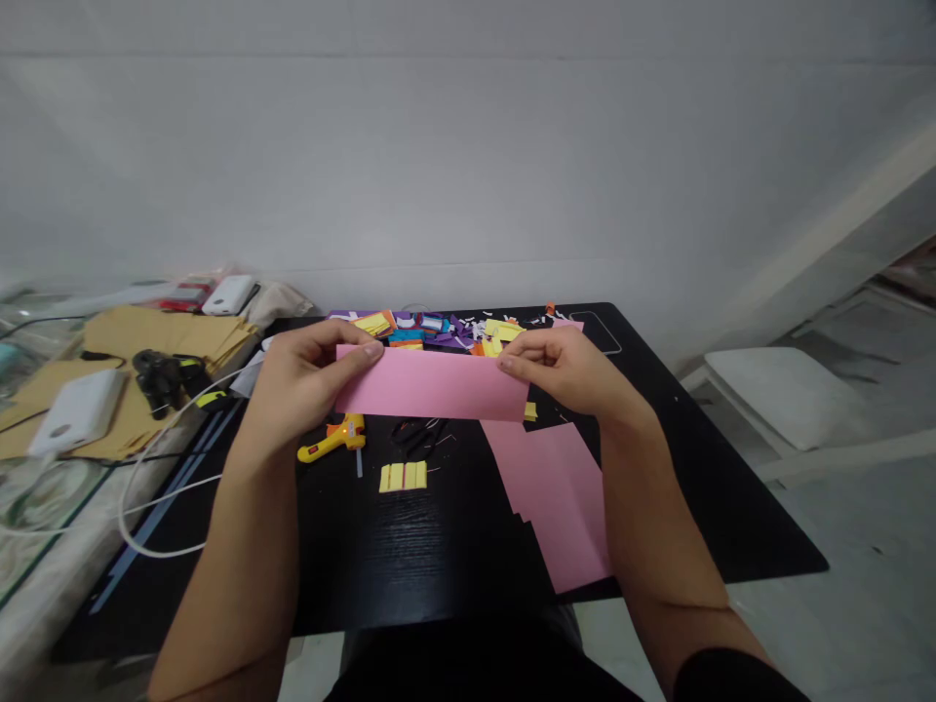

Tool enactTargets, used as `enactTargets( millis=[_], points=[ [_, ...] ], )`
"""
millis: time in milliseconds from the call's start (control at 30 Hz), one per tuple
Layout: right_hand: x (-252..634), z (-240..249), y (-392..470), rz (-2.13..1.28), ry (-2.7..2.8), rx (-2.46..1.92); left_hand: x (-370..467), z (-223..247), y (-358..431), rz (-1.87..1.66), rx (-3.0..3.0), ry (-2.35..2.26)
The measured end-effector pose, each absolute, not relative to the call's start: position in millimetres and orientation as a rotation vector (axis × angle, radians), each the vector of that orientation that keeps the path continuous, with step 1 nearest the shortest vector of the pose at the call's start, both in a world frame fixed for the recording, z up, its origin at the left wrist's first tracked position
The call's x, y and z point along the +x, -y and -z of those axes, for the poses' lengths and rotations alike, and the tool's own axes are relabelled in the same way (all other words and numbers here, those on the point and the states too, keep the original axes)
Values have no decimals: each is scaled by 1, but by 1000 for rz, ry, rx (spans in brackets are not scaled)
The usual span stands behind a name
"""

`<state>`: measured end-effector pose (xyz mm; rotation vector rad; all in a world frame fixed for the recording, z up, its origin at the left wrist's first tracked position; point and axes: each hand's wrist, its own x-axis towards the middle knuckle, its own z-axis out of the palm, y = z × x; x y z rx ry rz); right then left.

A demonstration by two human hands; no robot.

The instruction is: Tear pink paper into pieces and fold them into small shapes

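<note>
A pink paper strip point(433, 384) is stretched level above the black table point(380, 565). My left hand point(313, 375) pinches its upper left corner between thumb and fingers. Near the upper right corner, my right hand point(560, 369) grips the strip the same way. Larger pink sheets point(566, 507) lie on the table beneath and beside my right forearm. A yellow glue gun point(334, 439) rests below my left hand. Dark scissors point(418, 435) are partly hidden under the strip. In front of them lies a small yellow folded paper piece point(403, 476).
Colourful paper scraps point(446, 331) are heaped at the table's back edge by the wall. On the left are brown envelopes point(146, 336), a white device point(79, 409), black pliers point(157, 380) and white cables point(124, 507). A white stool point(764, 385) stands at right.
</note>
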<state>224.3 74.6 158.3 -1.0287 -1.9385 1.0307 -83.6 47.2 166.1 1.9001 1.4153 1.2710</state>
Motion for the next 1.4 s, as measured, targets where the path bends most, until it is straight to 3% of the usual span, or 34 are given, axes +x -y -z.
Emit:
enactTargets(
  millis=[300, 533, 1000, 1400],
  points=[
    [207, -153, -70, -930, 2120, -1018, -50, -157, -44, -781, 2438, -1299],
    [197, -152, -66, -912, 2201, -953, -29, -149, -38, -800, 2296, -1231],
    [225, -151, -82, -887, 2079, -1083, -77, -165, -48, -762, 2422, -1463],
    [178, -137, -69, -892, 2100, -898, -43, -146, -46, -660, 2476, -1217]
  ],
)
